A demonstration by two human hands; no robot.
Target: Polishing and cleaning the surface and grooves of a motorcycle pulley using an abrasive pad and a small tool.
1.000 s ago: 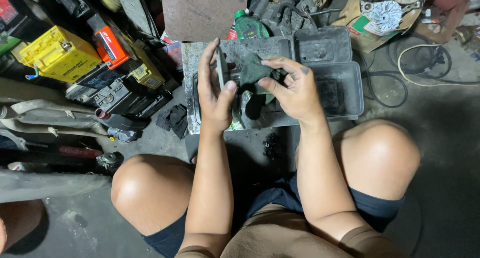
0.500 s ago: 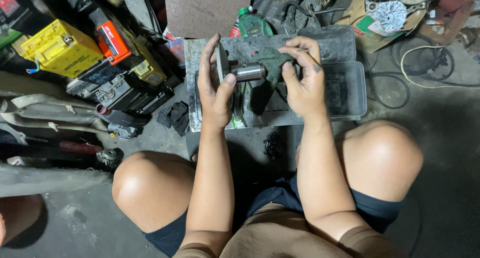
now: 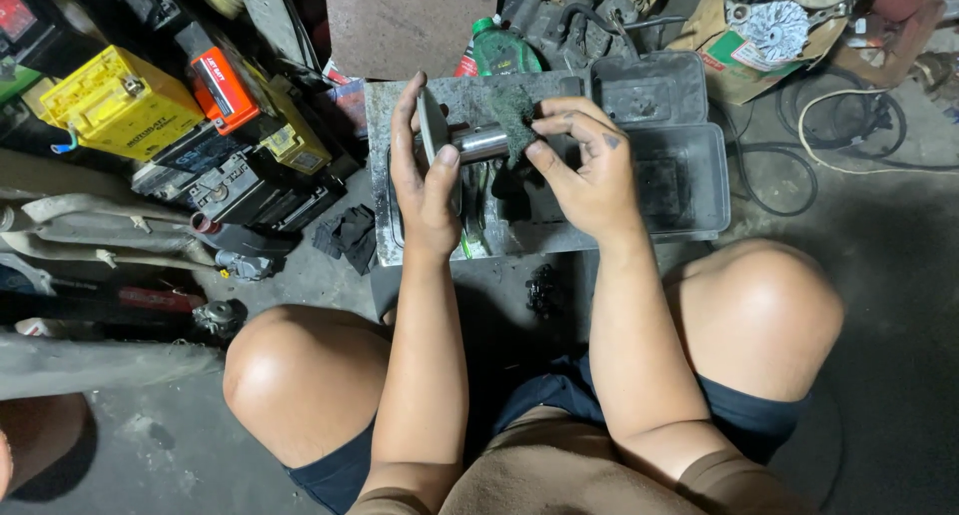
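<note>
Steel part with a round disc and a shiny shaft (image 3: 470,140) sits between both hands, held above a grey metal tray (image 3: 385,190) on the floor. Left hand (image 3: 428,175) grips the disc end: palm flat behind the disc, fingers pointing up along it, thumb curled over the front near the shaft, so it is closed on the part. Right hand (image 3: 589,170) pinches a dark green scouring pad (image 3: 514,115) against the shaft; its fingers are bent and shut on the pad, thumb underneath. Pad touches the shaft just right of the disc.

Tray lies between the person's bare knees, dirty, with dark bits in it (too small to tell what). Right of it, touching, two grey plastic bins: upper bin (image 3: 649,85) and lower bin (image 3: 689,175), the lower one partly behind the right hand. Small black clump (image 3: 542,290) on the concrete floor (image 3: 879,245) just below the tray. Black rag (image 3: 350,235) near the tray's left edge.

Left side: yellow battery (image 3: 115,100), orange-and-black battery (image 3: 225,80), more dark boxes stacked close together. Brown board (image 3: 405,20) above the tray, green bottle (image 3: 499,47) just beside it. Top right: white finned wheel (image 3: 777,25) on cardboard, loose cables (image 3: 839,125) coiled on the floor. Person wears dark shorts and a brown shirt.
</note>
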